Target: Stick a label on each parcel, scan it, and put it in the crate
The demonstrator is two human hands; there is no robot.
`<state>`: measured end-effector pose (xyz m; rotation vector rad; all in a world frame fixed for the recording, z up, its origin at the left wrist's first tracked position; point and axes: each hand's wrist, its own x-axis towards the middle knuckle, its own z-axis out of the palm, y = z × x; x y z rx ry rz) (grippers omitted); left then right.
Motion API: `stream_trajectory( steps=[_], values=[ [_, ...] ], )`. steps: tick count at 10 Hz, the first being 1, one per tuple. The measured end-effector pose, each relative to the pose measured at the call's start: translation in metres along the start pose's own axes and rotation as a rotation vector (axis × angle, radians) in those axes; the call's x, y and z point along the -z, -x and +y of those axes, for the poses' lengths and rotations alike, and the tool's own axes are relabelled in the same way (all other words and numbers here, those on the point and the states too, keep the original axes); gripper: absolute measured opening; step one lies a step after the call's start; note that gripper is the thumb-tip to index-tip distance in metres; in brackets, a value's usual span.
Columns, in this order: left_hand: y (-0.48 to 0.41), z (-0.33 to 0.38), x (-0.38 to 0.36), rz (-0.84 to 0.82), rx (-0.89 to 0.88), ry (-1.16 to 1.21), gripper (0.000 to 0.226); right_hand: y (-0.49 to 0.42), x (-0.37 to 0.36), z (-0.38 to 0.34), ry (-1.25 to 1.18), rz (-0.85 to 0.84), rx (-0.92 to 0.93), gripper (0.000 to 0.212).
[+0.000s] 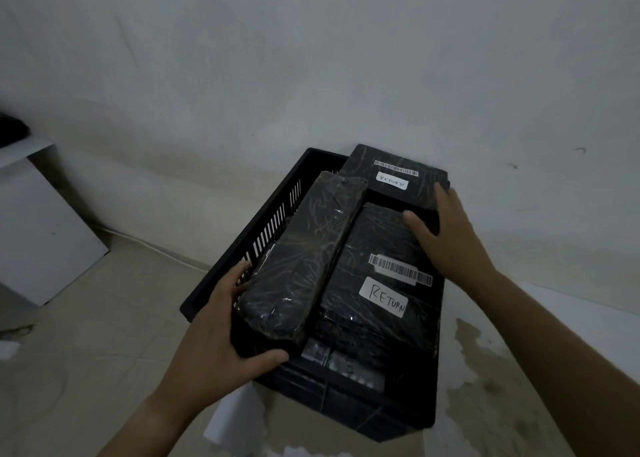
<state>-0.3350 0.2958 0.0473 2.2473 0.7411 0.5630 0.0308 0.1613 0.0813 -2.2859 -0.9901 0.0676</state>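
Observation:
A black slatted plastic crate [266,228] stands on the floor against the wall. A long narrow black-wrapped parcel [304,256] lies tilted along its left side, and my left hand [221,325] grips its near end, thumb under the corner. A wider black parcel [374,283] with a barcode strip and a white "RETURN" label fills the middle. A flat black parcel [391,176] with the same two labels leans over the far rim. My right hand [446,235] rests on the wide parcel's far right edge, its fingers touching the flat parcel.
A white board [41,235] leans at the left with a dark object [12,129] on top of it. A thin white cable [156,247] runs along the base of the wall. White paper scraps [235,418] lie on the beige floor, which is stained at the right.

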Motion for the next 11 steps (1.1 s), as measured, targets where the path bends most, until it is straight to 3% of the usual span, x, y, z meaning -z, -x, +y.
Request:
stream_trajectory(
  steps=[2, 3, 5, 8, 10, 11],
  values=[
    [0.011, -0.013, -0.007, -0.004, -0.037, -0.086, 0.093, 0.049, -0.002, 0.019, 0.068, -0.188, 0.021, 0.092],
    [0.010, -0.013, -0.009, 0.014, -0.043, -0.085, 0.087, 0.062, 0.006, 0.014, 0.070, -0.183, 0.112, 0.078],
    [0.009, -0.009, -0.012, 0.020, -0.055, -0.115, 0.084, 0.077, 0.005, 0.016, 0.090, -0.257, 0.059, 0.089],
    [0.031, 0.001, -0.021, 0.124, -0.138, -0.099, 0.094, 0.124, -0.008, -0.011, -0.134, -0.226, -0.044, 0.086],
    [0.045, 0.043, -0.061, 0.133, -0.465, -0.211, 0.058, 0.159, -0.006, -0.010, -0.196, -0.245, -0.082, 0.089],
    [0.043, 0.068, -0.088, 0.000, -0.499, -0.196, 0.043, 0.173, 0.006, -0.002, -0.306, -0.298, -0.069, 0.080]
  ],
)
